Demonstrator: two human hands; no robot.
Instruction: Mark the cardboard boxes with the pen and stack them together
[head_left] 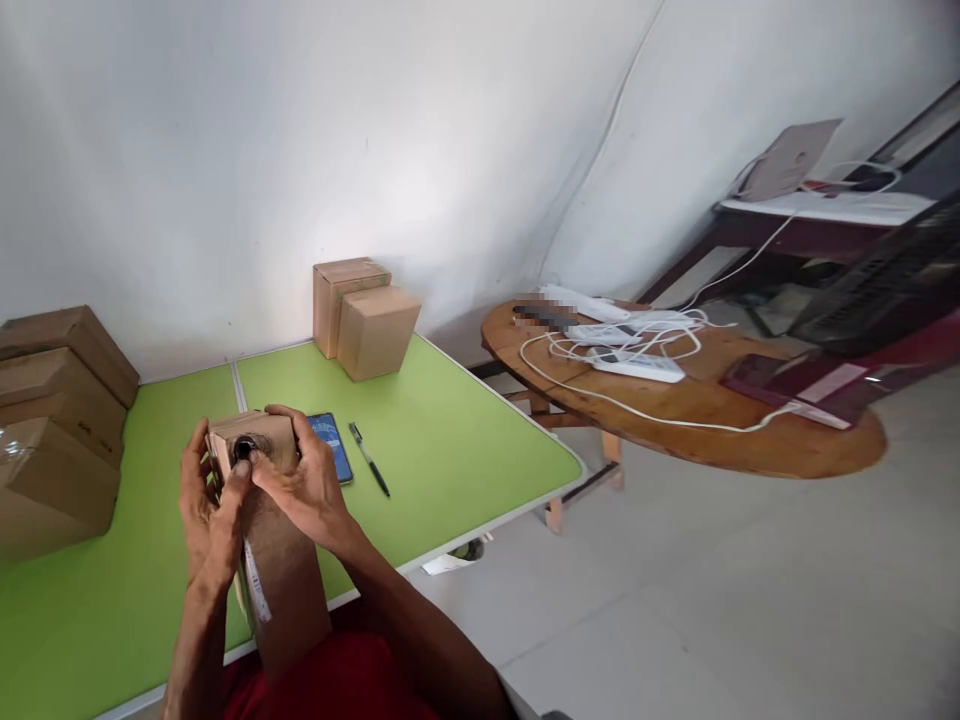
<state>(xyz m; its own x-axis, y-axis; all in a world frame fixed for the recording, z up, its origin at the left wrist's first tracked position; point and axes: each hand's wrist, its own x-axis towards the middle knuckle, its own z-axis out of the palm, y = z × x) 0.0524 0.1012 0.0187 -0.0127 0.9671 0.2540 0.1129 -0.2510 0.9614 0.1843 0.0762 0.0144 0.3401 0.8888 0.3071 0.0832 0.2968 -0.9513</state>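
Both hands hold a tall cardboard box [274,540] upright at the near edge of the green counter [450,440]; left hand [206,510] closed around the box's left side, its grip firm, thumb at a dark round object [242,449] at the box's top; right hand [304,480] wrapped over the top right corner, fingers curled shut on it. Phone [331,446] and pen [369,459] lie just beside; two small boxes [367,320] stand by the wall; stacked cartons [56,420] at left.

Lime-green table [450,420], tan cardboard boxes [367,318] (plain, unprinted), black pen [369,459], white cables [637,345]
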